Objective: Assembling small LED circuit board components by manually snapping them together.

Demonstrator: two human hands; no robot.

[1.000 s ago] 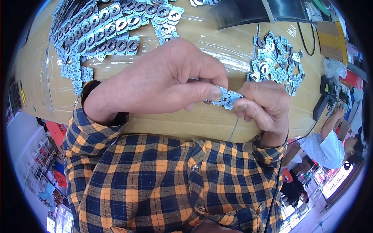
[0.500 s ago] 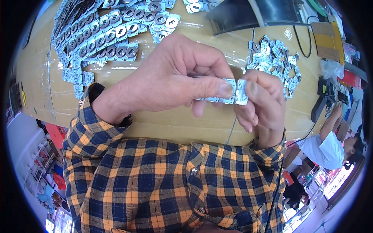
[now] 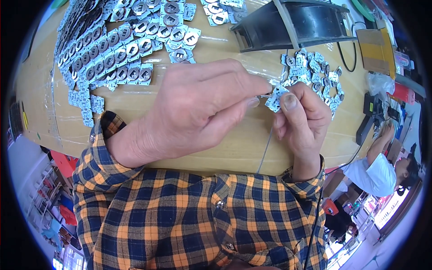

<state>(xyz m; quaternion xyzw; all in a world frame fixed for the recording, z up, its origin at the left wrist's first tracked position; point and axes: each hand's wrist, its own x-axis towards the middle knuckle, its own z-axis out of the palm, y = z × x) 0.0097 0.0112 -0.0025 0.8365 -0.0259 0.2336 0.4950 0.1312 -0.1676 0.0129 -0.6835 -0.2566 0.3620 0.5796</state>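
Between the thumb and fingers of my right hand (image 3: 303, 114) is a small light-blue circuit board (image 3: 275, 99) with dark specks on its face, held tilted above the table. My left hand (image 3: 202, 105) reaches across to it, index finger and thumb pinched at the board's left edge. Something thin and pale shows between those fingertips, too small to name. Joined strips of similar boards with round metal parts (image 3: 120, 55) lie at the upper left. A heap of loose boards (image 3: 315, 67) sits just beyond my right hand.
A black fan-like frame (image 3: 292, 24) stands at the far side of the brown table (image 3: 216, 155), with a cable beside it. A cardboard box (image 3: 375, 49) and a black device (image 3: 371, 108) are at the right. Another person (image 3: 378, 173) works at the right.
The strip of boards my left hand held is out of sight. One board stays in my right hand, now turned and tilted. My left hand has rotated, its back facing up.
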